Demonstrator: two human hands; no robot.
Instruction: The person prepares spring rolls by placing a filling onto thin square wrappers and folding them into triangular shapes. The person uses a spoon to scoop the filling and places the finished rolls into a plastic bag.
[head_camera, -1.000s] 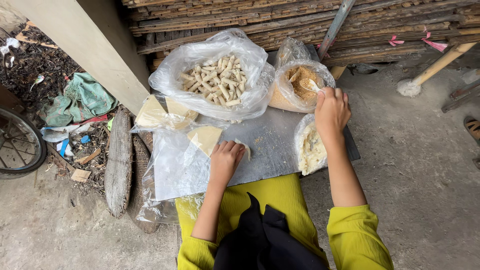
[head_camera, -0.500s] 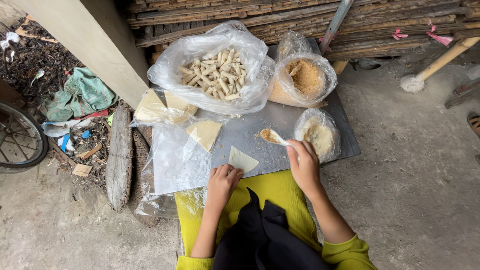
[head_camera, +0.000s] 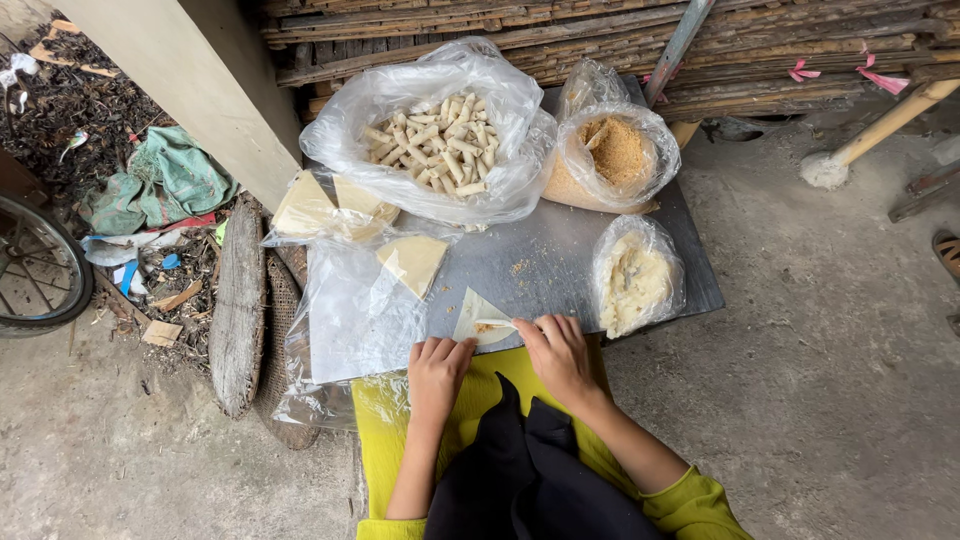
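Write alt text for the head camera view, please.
Both hands, left hand and right hand, work a triangular wrapper with a dab of filling on a grey board. Beyond sit bags of finished rolls, brown crumbs and pale filling.

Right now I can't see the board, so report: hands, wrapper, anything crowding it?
Left hand at wrapper edge. Right hand spooning filling onto it. Bag of pale filling close right, not touching.

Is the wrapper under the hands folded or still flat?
Flat: the triangular wrapper lies spread on the grey board, filling on its near edge.
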